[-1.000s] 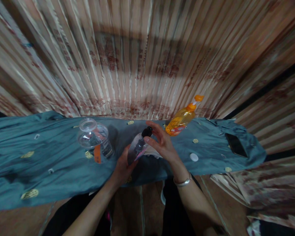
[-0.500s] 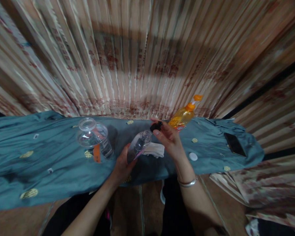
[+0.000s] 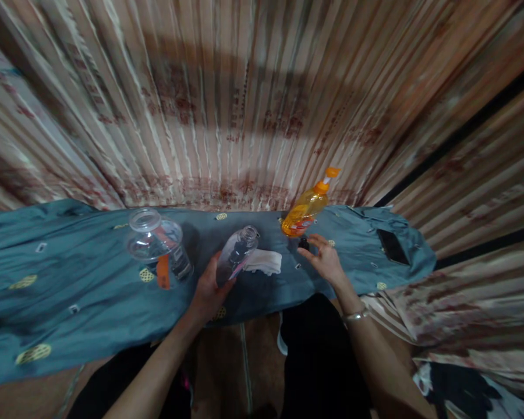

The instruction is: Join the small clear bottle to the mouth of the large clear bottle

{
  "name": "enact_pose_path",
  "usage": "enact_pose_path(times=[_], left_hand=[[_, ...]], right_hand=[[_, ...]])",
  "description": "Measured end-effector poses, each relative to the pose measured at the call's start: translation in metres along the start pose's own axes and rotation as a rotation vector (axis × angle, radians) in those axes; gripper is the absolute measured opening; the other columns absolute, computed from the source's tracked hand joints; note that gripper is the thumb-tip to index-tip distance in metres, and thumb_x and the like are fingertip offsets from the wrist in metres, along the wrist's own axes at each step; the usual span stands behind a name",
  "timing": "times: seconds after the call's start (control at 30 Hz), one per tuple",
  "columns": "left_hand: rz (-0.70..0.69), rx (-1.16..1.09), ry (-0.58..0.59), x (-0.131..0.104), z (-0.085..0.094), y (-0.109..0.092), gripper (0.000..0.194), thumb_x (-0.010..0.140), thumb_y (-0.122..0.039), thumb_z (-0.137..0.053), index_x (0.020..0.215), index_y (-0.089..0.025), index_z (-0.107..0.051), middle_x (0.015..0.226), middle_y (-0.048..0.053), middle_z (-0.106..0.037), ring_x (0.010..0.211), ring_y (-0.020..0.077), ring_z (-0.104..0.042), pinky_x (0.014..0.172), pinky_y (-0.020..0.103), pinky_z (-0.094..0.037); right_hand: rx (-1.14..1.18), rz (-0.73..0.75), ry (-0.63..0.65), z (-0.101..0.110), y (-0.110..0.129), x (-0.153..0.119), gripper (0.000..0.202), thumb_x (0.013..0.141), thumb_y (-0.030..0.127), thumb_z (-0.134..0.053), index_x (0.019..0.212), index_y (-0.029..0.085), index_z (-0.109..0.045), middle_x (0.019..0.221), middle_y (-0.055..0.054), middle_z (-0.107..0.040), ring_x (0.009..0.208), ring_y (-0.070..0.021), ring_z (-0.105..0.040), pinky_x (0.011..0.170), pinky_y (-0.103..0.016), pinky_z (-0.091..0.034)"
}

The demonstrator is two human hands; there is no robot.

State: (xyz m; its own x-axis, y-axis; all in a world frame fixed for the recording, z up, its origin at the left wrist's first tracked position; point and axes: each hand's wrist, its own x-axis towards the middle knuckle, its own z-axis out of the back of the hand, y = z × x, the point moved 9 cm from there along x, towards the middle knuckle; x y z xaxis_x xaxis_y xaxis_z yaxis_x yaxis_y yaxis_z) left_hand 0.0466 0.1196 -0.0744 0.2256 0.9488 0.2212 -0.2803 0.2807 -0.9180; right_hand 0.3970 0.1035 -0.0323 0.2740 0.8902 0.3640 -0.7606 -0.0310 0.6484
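Note:
My left hand (image 3: 208, 293) is wrapped round the lower part of a clear plastic bottle (image 3: 236, 251), which leans to the right with its neck uncapped. Between the thumb and fingers of my right hand (image 3: 329, 262) is a small black bottle cap (image 3: 303, 243), held low over the cloth-covered table. Just right of the bottle lies a folded white cloth (image 3: 267, 262). A pump bottle of orange liquid (image 3: 303, 214) stands behind my right hand.
On the left stands a clear wide-mouthed jar (image 3: 145, 241) with an orange label, a clear bottle close beside it. A black phone (image 3: 393, 247) lies near the right end of the teal tablecloth (image 3: 91, 262). A pleated curtain (image 3: 218, 128) hangs directly behind.
My right hand has carried the black cap away from the bottle's mouth, rightward and down toward the table. The white round lid seen earlier is now hidden by that hand. My left hand keeps its hold.

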Motion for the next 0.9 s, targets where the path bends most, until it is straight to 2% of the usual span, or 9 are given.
enact_pose_path(times=[0.1,0.2,0.4,0.5,0.6,0.7,0.77,0.83,0.9], left_hand=[[0.001,0.007,0.001,-0.001,0.001,-0.001,0.059,0.086,-0.04,-0.07,0.14,-0.024,-0.052,0.134,0.011,-0.072,0.126,0.031,-0.068,0.11,0.049,-0.051],[0.0,0.008,-0.004,-0.001,0.001,-0.002,0.06,0.085,-0.039,-0.071,0.14,-0.023,-0.053,0.135,0.012,-0.071,0.128,0.0317,-0.066,0.111,0.05,-0.049],[-0.016,-0.027,-0.008,-0.001,-0.002,-0.001,0.059,0.082,-0.036,-0.072,0.136,-0.02,-0.056,0.137,0.014,-0.069,0.131,0.0339,-0.064,0.114,0.054,-0.046],[-0.023,-0.057,-0.017,-0.001,-0.002,-0.004,0.058,0.081,-0.034,-0.073,0.135,-0.02,-0.057,0.139,0.014,-0.067,0.133,0.0337,-0.062,0.115,0.053,-0.045],[-0.013,-0.093,-0.017,-0.001,-0.003,-0.007,0.058,0.081,-0.034,-0.075,0.134,-0.02,-0.057,0.137,0.014,-0.068,0.131,0.0332,-0.063,0.114,0.053,-0.046],[0.014,-0.142,-0.009,-0.002,-0.005,-0.01,0.058,0.08,-0.038,-0.077,0.132,-0.021,-0.058,0.134,0.013,-0.068,0.127,0.0331,-0.065,0.11,0.053,-0.05],[0.038,-0.181,0.002,-0.003,-0.007,-0.013,0.059,0.079,-0.042,-0.077,0.131,-0.02,-0.058,0.131,0.013,-0.07,0.124,0.0334,-0.066,0.106,0.053,-0.053],[0.06,-0.223,0.024,-0.004,-0.011,-0.017,0.06,0.078,-0.045,-0.078,0.129,-0.02,-0.059,0.127,0.012,-0.071,0.12,0.0333,-0.068,0.101,0.051,-0.056],[0.074,-0.261,0.053,-0.005,-0.013,-0.022,0.061,0.077,-0.047,-0.079,0.127,-0.02,-0.059,0.124,0.012,-0.072,0.115,0.0326,-0.07,0.097,0.048,-0.058]], right_hand=[[-0.21,0.005,-0.011,-0.003,-0.035,-0.02,0.042,0.084,0.064,-0.069,0.09,0.024,-0.08,0.12,-0.018,-0.076,0.13,-0.0395,-0.063,0.114,-0.061,-0.046],[-0.235,0.008,-0.006,-0.007,-0.054,-0.034,0.044,0.087,0.064,-0.066,0.091,0.022,-0.079,0.127,-0.02,-0.073,0.136,-0.041,-0.058,0.113,-0.063,-0.046],[-0.336,0.037,0.072,-0.017,-0.065,-0.047,0.051,0.092,0.064,-0.057,0.106,0.02,-0.079,0.146,-0.022,-0.063,0.145,-0.0427,-0.049,0.112,-0.065,-0.045],[-0.383,0.015,0.077,-0.01,-0.064,-0.051,0.052,0.092,0.063,-0.058,0.111,0.019,-0.078,0.146,-0.023,-0.063,0.145,-0.0435,-0.049,0.112,-0.066,-0.043],[-0.37,0.005,-0.009,0.011,-0.044,-0.051,0.064,0.091,0.068,-0.054,0.116,0.013,-0.076,0.144,-0.028,-0.062,0.144,-0.0467,-0.049,0.113,-0.068,-0.041],[-0.206,0.046,-0.106,0.027,-0.001,-0.051,0.065,0.093,0.067,-0.053,0.126,0.014,-0.071,0.146,-0.026,-0.061,0.143,-0.0422,-0.052,0.118,-0.063,-0.04],[-0.017,0.063,-0.004,0.013,0.033,-0.049,0.059,0.092,0.065,-0.06,0.128,0.019,-0.07,0.143,-0.02,-0.066,0.138,-0.0378,-0.058,0.118,-0.058,-0.042],[0.184,0.044,0.198,-0.02,0.066,-0.046,0.061,0.09,0.063,-0.067,0.137,0.024,-0.065,0.145,-0.014,-0.066,0.135,-0.0344,-0.061,0.118,-0.055,-0.045],[0.349,0.024,0.401,-0.056,0.096,-0.044,0.072,0.081,0.061,-0.078,0.142,0.027,-0.06,0.149,-0.012,-0.063,0.137,-0.0335,-0.06,0.118,-0.053,-0.044]])
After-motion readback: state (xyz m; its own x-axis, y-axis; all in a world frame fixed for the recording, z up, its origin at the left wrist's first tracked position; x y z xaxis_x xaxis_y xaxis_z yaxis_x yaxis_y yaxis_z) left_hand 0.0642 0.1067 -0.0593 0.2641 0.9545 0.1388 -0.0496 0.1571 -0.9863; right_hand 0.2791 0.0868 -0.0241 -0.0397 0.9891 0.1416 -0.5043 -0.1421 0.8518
